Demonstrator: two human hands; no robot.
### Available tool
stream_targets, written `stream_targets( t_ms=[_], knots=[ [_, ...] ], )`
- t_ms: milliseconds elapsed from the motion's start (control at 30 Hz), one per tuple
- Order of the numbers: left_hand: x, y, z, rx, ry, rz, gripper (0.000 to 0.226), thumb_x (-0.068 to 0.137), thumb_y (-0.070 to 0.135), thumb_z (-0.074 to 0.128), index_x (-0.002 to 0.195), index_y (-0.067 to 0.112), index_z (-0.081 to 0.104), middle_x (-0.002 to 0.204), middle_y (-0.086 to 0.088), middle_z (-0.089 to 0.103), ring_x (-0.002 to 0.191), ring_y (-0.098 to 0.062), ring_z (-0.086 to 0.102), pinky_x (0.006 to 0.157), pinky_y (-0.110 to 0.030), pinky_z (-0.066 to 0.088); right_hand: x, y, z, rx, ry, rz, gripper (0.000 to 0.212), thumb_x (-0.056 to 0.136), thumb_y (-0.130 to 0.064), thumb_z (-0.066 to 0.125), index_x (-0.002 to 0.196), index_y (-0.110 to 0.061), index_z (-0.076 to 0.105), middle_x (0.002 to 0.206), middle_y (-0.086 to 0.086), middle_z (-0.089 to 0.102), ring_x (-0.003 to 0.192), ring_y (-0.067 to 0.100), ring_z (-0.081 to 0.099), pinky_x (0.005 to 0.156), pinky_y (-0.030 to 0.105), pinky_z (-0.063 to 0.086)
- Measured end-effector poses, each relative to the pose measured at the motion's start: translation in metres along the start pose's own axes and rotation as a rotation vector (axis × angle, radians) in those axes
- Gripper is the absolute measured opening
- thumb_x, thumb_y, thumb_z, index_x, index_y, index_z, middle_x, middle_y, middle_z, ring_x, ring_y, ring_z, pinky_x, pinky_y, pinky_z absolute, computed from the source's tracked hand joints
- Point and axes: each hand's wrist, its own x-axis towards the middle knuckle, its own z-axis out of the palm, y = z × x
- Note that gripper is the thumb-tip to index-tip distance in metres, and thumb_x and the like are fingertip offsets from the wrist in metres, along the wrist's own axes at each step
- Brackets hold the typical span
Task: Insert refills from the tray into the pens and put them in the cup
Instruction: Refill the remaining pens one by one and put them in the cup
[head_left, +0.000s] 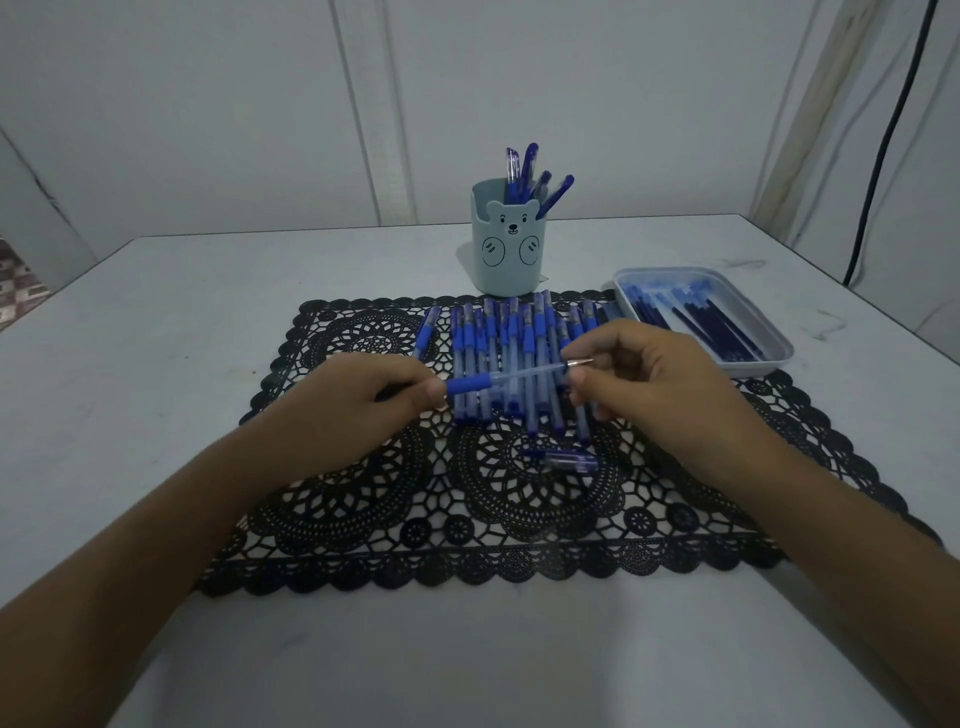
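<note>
A clear pen with a blue grip (498, 380) is held level above the mat, between both hands. My left hand (353, 410) pinches its blue grip end. My right hand (660, 384) pinches the other end, where a thin metal tip sticks out between the fingers. Under them a row of several blue pens (514, 343) lies side by side on the black lace mat (395, 514). A loose blue cap (569, 460) lies nearer me on the mat. The bear-faced cup (509, 249) behind holds several pens. A pale tray (779, 358) of dark refills sits at the right.
The white table (156, 338) runs to a wall at the back. A black cable (883, 135) hangs down the wall at far right. The table's left edge drops off near a patterned floor.
</note>
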Motion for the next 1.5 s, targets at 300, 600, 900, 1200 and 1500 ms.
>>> stream_targets(
  t_ms=[300, 600, 900, 1200, 1500],
  knots=[
    [0.0, -0.006, 0.001, 0.008, -0.066, 0.06, 0.012, 0.09, 0.037, 0.045, 0.095, 0.044, 0.054, 0.058, 0.011, 0.053, 0.049, -0.003, 0.047, 0.05, -0.013, 0.039, -0.003, -0.004, 0.002, 0.066, -0.084, 0.067, 0.008, 0.085, -0.005, 0.059, 0.087, -0.012, 0.063, 0.073, 0.004, 0.067, 0.064, 0.008, 0.062, 0.06, 0.019, 0.051],
    [-0.003, 0.007, 0.014, 0.153, -0.056, 0.253, 0.041, 0.083, 0.053, 0.032, 0.107, 0.034, 0.059, 0.077, 0.017, 0.058, 0.07, -0.003, 0.055, 0.064, -0.019, 0.047, -0.015, -0.006, 0.022, 0.124, -0.246, 0.051, 0.009, 0.082, -0.008, 0.063, 0.09, -0.01, 0.063, 0.071, -0.001, 0.068, 0.068, 0.01, 0.065, 0.068, 0.024, 0.056],
    [-0.009, 0.022, 0.014, 0.121, 0.097, 0.216, 0.039, 0.082, 0.062, 0.033, 0.106, 0.043, 0.058, 0.07, 0.021, 0.061, 0.061, 0.001, 0.055, 0.048, -0.013, 0.038, -0.017, -0.013, 0.02, 0.068, -0.194, -0.055, 0.009, 0.08, -0.017, 0.064, 0.089, -0.015, 0.067, 0.072, 0.002, 0.068, 0.066, 0.014, 0.062, 0.064, 0.026, 0.053],
    [-0.009, 0.021, 0.02, 0.116, 0.09, 0.256, 0.032, 0.086, 0.045, 0.04, 0.094, 0.028, 0.066, 0.072, 0.018, 0.059, 0.059, -0.003, 0.054, 0.053, -0.015, 0.043, -0.017, -0.012, 0.019, -0.035, -0.176, -0.091, 0.009, 0.078, -0.02, 0.067, 0.087, -0.024, 0.067, 0.077, 0.003, 0.068, 0.074, 0.02, 0.064, 0.07, 0.031, 0.056],
    [-0.006, 0.013, 0.014, 0.06, 0.079, 0.117, 0.03, 0.084, 0.044, 0.045, 0.089, 0.027, 0.069, 0.058, 0.02, 0.055, 0.057, 0.002, 0.052, 0.049, -0.012, 0.035, -0.007, -0.01, -0.002, -0.24, -0.094, -0.167, 0.011, 0.08, -0.015, 0.066, 0.088, -0.024, 0.067, 0.074, -0.006, 0.065, 0.068, 0.004, 0.06, 0.063, 0.009, 0.046]
  ],
)
